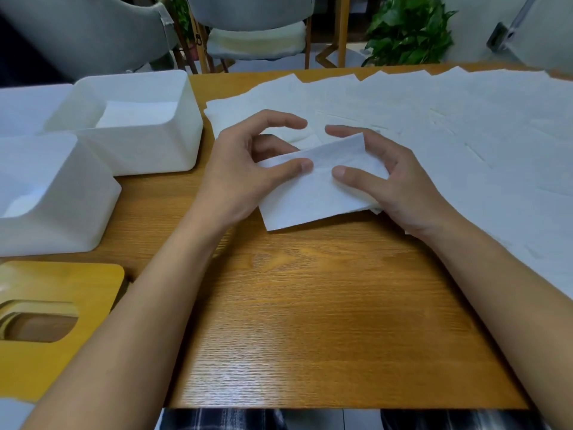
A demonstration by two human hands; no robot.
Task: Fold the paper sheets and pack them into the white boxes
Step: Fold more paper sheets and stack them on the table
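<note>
I read both hands at the middle of the wooden table (310,305), working one folded sheet (310,197) that lies partly on the bare wood, its near edge flat and its far edge lifted. The left hand (245,172) pinches the sheet's left end: the thumb lies on top near the centre crease, and the curled fingers reach behind the raised far edge. The right hand (393,184) grips the right end in the same way: thumb pressed on the upper face, fingers bent over the far right corner. The two thumb tips point at each other and sit near one another without touching. Behind and to the right of the hands, the loose sheets (449,125) lie spread flat and overlapping across the far and right part of the table, up to its right edge. On the left stand two open containers. The rear white box (173,144) holds a pale stack of paper inside, below its rim. The near white box (71,218) stands just in front of it, close to touching; I see some white paper low inside it. A yellow lid (62,361) with an oval slot lies flat at the near left corner. A grey chair (254,29) and a green plant (409,29) stand beyond the far edge.
</note>
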